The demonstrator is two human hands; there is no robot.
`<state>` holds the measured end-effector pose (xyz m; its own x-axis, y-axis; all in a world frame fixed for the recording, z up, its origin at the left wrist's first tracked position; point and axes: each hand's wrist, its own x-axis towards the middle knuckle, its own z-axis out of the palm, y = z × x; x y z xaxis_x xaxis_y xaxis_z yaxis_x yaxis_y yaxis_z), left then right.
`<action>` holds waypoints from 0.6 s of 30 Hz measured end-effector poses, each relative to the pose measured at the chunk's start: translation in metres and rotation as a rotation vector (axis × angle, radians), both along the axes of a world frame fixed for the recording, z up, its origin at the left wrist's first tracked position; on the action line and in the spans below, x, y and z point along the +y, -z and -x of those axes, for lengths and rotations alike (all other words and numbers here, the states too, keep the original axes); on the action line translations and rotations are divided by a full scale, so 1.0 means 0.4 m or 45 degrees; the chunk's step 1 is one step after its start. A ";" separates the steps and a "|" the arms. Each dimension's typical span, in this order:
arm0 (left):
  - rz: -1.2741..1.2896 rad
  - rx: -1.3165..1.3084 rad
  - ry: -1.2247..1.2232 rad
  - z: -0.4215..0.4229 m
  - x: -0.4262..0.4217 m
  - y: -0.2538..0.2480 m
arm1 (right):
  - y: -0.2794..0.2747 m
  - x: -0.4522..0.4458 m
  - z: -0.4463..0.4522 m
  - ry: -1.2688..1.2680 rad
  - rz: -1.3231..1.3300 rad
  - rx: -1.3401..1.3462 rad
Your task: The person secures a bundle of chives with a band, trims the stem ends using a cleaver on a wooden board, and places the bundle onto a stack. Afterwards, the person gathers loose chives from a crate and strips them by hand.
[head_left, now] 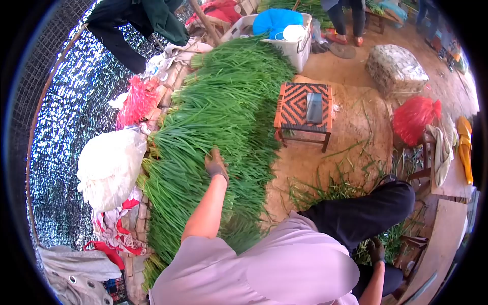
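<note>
A long row of bundled green chives (218, 107) lies along the left, with pale stem ends toward the left edge. My left hand (216, 163), in a worn glove, reaches onto the middle of the row. Its fingers are stretched out over the leaves, and I see nothing held in them. Low on the right, beside my dark-trousered leg, my right hand (376, 251) is also gloved. Loose green leaves (391, 239) lie around it. Its fingers are too dark and small to make out.
A woven stool (292, 104) with a phone (314, 108) on it stands right of the chives. Behind are a white crate (300, 51) and a wrapped bale (396, 66). A red bag (414, 119) is at right, a white sack (112, 168) at left. Another person's legs (345, 20) show at top.
</note>
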<state>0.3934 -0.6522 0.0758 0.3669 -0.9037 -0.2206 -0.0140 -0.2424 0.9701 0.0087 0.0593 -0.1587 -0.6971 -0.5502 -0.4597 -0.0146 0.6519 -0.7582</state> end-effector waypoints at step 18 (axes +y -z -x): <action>-0.114 0.244 -0.140 0.023 -0.065 -0.041 | -0.170 -0.089 -0.041 0.155 0.052 -0.187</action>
